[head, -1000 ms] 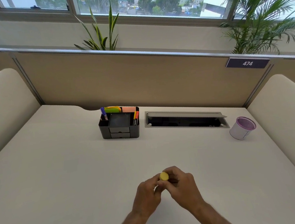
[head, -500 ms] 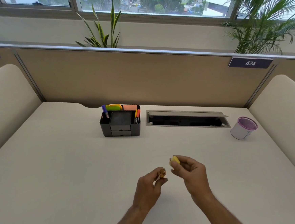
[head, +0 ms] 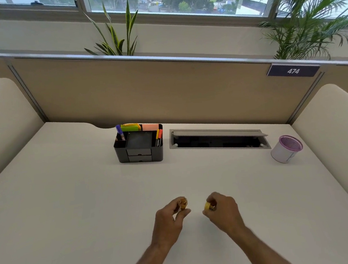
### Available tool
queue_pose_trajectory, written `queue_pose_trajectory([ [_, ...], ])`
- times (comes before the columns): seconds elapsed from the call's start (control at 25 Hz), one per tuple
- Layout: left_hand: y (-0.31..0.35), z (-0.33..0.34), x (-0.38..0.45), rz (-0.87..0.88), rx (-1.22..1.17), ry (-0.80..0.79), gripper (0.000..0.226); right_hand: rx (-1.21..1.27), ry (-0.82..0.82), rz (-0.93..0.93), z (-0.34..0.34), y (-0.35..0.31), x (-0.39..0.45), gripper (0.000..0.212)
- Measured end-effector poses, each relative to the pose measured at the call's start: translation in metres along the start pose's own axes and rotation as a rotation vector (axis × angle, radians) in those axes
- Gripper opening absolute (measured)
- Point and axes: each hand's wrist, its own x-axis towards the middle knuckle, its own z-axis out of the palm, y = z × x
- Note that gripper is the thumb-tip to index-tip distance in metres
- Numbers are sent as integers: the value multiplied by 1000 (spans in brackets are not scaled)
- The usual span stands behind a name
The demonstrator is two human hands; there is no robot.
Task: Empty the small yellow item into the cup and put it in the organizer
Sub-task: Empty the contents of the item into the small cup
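Note:
The small yellow item is in two pieces. My left hand (head: 169,217) pinches its open container part (head: 182,203), whose brownish contents show at the top. My right hand (head: 222,210) grips the yellow cap (head: 208,206). Both hands hover low over the near middle of the white desk (head: 70,202), a short gap between them. The white cup with a purple rim (head: 286,149) stands at the far right. The black organizer (head: 138,144) sits at the back centre, with pens and sticky notes in it.
An open grey cable tray (head: 218,138) is set into the desk between the organizer and the cup. Beige partitions (head: 165,90) close the desk at the back and both sides. Plants (head: 115,32) stand behind the back partition.
The two hands, together on the closed yellow item a second ago, have pulled apart: the cap came off in my right hand and the container stayed in my left.

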Motion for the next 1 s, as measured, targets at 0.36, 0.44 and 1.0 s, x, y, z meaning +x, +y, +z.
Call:
queue_pose_trajectory([
  [0.36, -6, 4, 4, -46, 5, -38, 38, -250, -139, -47, 35, 19, 9, 34],
  [0.44, -6, 8, 6, -46, 6, -51, 33, -249, -143, -55, 38, 21, 11, 36],
  [1.0, 40, 58, 48, 78, 33, -141, 31, 415, 188, -154, -10, 15, 7, 40],
])
